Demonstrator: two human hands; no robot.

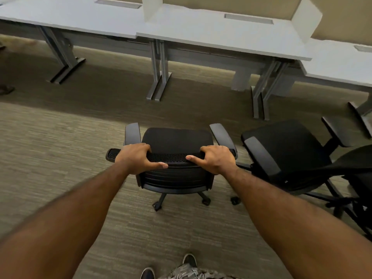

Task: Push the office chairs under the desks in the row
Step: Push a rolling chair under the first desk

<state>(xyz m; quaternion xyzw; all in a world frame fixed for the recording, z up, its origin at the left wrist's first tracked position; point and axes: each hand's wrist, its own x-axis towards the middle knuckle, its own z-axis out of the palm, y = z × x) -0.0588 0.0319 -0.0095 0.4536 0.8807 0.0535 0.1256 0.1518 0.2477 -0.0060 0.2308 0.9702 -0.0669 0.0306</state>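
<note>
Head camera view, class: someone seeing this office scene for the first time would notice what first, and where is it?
Two bare arms reach in from the bottom, left hand and right hand gripping the backrest top of a black office chair at centre. A second black chair stands beside it at right; a row of white desks crosses the top.

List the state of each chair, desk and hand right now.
Held chair: upright, out on the carpet, not under a desk.
Right chair: out, turned askew.
Middle desk: no chair under it.
Left hand: gripping the backrest top.
Right hand: gripping the backrest top.
</note>
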